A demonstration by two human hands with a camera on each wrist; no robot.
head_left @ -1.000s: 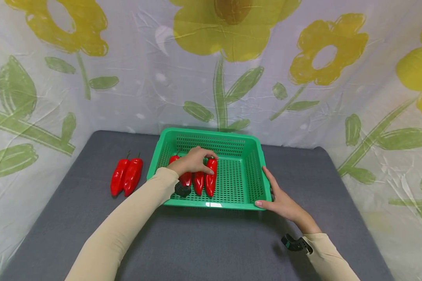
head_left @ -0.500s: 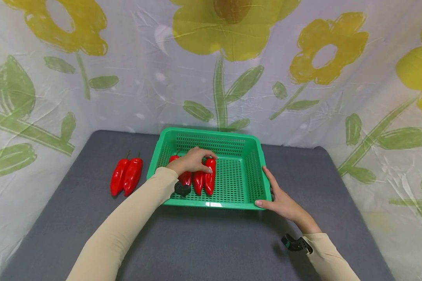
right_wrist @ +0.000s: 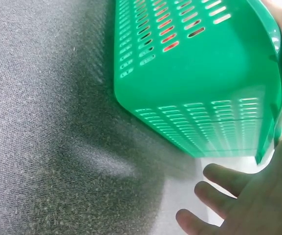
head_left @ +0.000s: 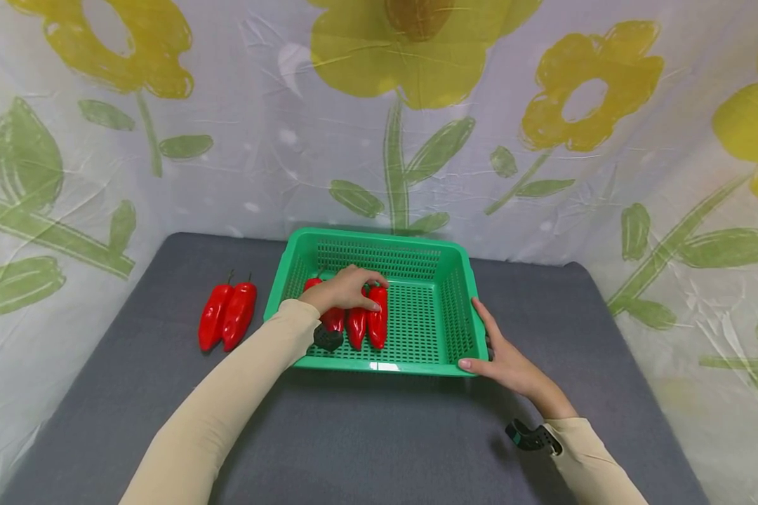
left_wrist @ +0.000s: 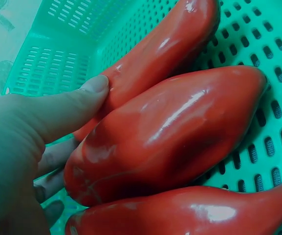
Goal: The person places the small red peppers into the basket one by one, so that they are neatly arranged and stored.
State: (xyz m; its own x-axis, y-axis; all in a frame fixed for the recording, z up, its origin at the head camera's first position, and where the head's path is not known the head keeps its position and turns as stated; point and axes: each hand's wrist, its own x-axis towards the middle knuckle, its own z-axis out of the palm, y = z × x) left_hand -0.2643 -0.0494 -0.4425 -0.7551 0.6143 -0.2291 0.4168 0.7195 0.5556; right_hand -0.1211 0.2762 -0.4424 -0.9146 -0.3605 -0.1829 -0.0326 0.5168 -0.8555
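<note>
Holds the near right corner of the basket with the right hand. Pinches the rightmost pepper inside, near its stem end, with the left hand, just right of other peppers. Has two more peppers left of the basket, on the table, and a flowered cloth at the far side.

A pale, creased curtain rises behind the bench and along both its sides. It is printed with yellow flowers: a large one at top centre, brown in the middle and cut by the frame, with smaller white-centred ones to its left and right. Green stems and leaves run below. The bench has a dark grey woven surface.
</note>
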